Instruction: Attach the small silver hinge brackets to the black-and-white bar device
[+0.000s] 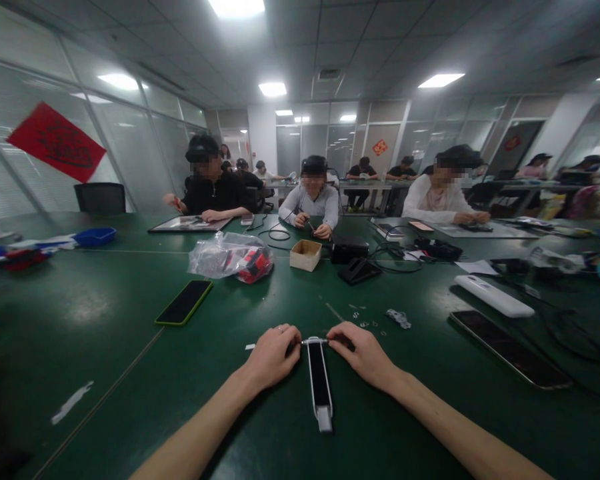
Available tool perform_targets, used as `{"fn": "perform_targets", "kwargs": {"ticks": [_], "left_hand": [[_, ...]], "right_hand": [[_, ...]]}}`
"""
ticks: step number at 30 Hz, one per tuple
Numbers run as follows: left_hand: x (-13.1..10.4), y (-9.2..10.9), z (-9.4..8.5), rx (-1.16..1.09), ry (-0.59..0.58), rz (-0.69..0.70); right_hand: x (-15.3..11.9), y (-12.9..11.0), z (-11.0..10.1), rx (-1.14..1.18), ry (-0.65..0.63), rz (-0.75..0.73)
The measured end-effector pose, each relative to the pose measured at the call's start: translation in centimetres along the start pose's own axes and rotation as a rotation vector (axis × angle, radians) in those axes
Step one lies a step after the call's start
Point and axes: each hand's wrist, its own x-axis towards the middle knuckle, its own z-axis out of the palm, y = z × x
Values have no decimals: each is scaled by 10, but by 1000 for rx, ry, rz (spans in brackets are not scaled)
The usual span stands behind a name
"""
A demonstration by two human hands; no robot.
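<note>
A long, narrow black piece with a white rim (320, 373) lies on the green table in front of me, its pale block-like end (325, 419) pointing towards me. Across its far end runs a thin metallic rod (305, 342). My left hand (276, 355) pinches the rod's left end, with the fingers closed. At the right end my right hand (363, 353) does the same between thumb and fingers. Both fingertips partly hide the rod. Beyond my right hand lie several tiny shiny bits (365, 325) and a crumpled grey-white piece (399, 319).
A phone in a green case (185, 303) lies left; a dark phone (510, 350) and a white slab-shaped device (494, 295) lie right. Further back are a plastic bag (215, 257), a small open box (306, 257) and black cables. People sit across the table.
</note>
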Motion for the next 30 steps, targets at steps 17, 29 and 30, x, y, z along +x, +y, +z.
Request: {"fn": "perform_targets", "kwargs": {"ticks": [17,29,30], "left_hand": [[0,0,-1,8,18,16],[1,0,1,-11,21,19],[1,0,1,-12,20,17]], "right_hand": [[0,-1,0,35,-26,25],[5,6,9,44,9,-54],[5,6,9,42,10,-60]]}}
